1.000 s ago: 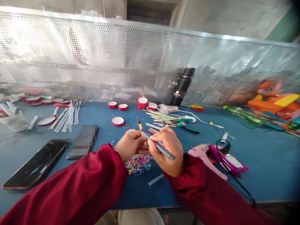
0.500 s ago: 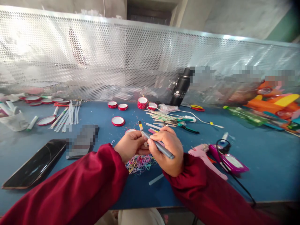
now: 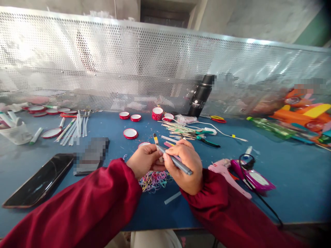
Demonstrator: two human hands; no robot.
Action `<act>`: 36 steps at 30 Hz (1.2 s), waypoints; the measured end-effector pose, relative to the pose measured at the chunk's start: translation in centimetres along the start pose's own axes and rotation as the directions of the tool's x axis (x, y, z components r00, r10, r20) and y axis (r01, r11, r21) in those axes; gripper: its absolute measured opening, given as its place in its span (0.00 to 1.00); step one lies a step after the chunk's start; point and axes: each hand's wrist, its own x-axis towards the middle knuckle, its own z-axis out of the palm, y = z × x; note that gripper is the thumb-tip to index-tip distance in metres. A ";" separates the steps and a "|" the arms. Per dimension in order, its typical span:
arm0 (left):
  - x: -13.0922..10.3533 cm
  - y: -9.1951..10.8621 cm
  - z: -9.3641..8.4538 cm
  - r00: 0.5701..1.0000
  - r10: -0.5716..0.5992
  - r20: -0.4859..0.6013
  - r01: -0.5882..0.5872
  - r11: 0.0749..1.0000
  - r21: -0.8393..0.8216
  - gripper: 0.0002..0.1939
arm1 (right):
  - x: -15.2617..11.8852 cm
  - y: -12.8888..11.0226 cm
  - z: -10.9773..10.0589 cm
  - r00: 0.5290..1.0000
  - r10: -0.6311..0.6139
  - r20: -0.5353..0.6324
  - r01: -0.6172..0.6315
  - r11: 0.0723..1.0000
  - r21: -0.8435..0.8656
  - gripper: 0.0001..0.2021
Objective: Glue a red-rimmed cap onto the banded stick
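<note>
My left hand pinches a thin wooden craft stick whose upper end is coloured black and yellow. A grey marker pen is gripped in my right hand, its tip meeting the stick just below the yellow band. Both hands are close together above the blue table. Beneath them lies a heap of colourful elastic bands or threads, partly hidden by the hands. Just behind my left hand a red-rimmed lid shows in part.
Red lids, wooden sticks, green-handled pliers and a black flask lie beyond my hands. Left are a phone, glue sticks and a cup of markers. A pink glue gun rests at right.
Almost nothing differs. Both hands, the stick and the marker hold nearly the same pose; the whole view has shifted very slightly.
</note>
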 end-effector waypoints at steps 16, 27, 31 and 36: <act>0.1 -0.2 -0.1 1.000 -0.006 0.008 0.006 1.000 0.007 0.16 | -0.1 0.1 0.1 1.000 -0.006 -0.018 0.006 1.000 -0.006 0.09; 0.2 -0.3 -0.2 1.000 0.003 0.015 -0.003 1.000 0.008 0.14 | -0.1 0.0 0.1 1.000 -0.013 -0.020 0.013 1.000 -0.006 0.10; 0.4 -0.4 -0.4 1.000 0.004 0.021 -0.004 1.000 -0.006 0.14 | -0.2 0.2 0.1 0.999 0.002 -0.039 -0.003 1.000 -0.029 0.10; 0.3 -0.3 -0.3 1.000 -0.003 0.002 0.003 1.000 0.003 0.14 | -0.1 0.1 0.0 0.999 -0.009 -0.043 0.008 0.999 -0.031 0.10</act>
